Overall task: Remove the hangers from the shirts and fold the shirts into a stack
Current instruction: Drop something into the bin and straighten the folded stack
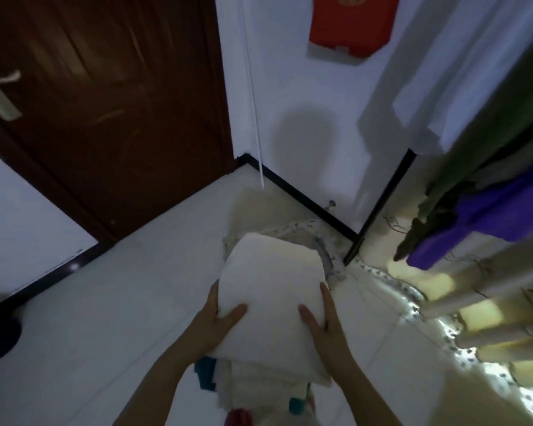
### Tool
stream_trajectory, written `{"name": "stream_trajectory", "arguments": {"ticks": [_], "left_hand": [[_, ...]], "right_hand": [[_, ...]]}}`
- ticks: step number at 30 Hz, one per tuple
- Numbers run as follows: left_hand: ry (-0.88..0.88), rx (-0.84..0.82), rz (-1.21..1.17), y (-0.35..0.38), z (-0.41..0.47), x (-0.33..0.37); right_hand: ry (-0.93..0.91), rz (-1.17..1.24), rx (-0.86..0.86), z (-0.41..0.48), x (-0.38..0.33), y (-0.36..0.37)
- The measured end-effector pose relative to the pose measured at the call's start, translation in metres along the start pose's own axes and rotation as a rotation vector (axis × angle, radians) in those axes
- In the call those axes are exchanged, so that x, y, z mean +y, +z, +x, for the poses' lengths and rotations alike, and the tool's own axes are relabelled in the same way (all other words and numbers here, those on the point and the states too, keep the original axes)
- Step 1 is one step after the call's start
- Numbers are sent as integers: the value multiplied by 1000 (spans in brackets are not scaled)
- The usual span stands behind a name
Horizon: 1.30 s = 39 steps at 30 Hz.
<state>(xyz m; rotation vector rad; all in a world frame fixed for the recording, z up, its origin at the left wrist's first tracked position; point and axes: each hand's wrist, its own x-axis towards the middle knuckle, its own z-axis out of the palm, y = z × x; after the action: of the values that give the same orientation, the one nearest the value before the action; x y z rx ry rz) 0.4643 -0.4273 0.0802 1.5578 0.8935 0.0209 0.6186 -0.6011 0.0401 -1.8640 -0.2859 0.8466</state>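
head cam | single view, faces forward and down | close over left hand [219, 324], right hand [326, 330] | floor [105, 302] corner beyond

A folded shirt [274, 290] lies on a stack [259, 392] of clothes, the left hand [220, 321] at its left edge, the right hand [323, 324] at its right. A door [111, 112] stands behind to the left; hanging garments [474, 118] line the right.

White folded shirt [271, 290], flat atop stack of folded shirts [259, 392], above floor

folded shirt [271, 296]: white | door [111, 112]: dark brown | hanging garment [486, 222]: purple, possibly blue-tinted
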Motion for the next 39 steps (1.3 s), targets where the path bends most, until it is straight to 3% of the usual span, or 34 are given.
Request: {"name": "stream_trajectory", "arguments": {"ticks": [6,14,20,25,28,33,35,39], "left_hand": [[-62,-58,23,-12,127,4],[-56,-146,178,-25,365,-32],[-74,-304,304,-7,566,-147],[56,-464,494,19,713,-269],[159,-495,666,25,782,-328],[89,-572,869,17,858,-412],[96,-549,875,13,870,-424],[139,-473,913,5,871,-411]], "right_hand": [[113,-55,29,115,-9,11],[188,130,177,302,26,51],[289,204,399,451,159,124],[432,305,532,559,303,188],[544,280,477,608,369,218],[549,134,328,653,446,250],[502,69,275,665,457,266],[476,211,218,681,450,293]]}}
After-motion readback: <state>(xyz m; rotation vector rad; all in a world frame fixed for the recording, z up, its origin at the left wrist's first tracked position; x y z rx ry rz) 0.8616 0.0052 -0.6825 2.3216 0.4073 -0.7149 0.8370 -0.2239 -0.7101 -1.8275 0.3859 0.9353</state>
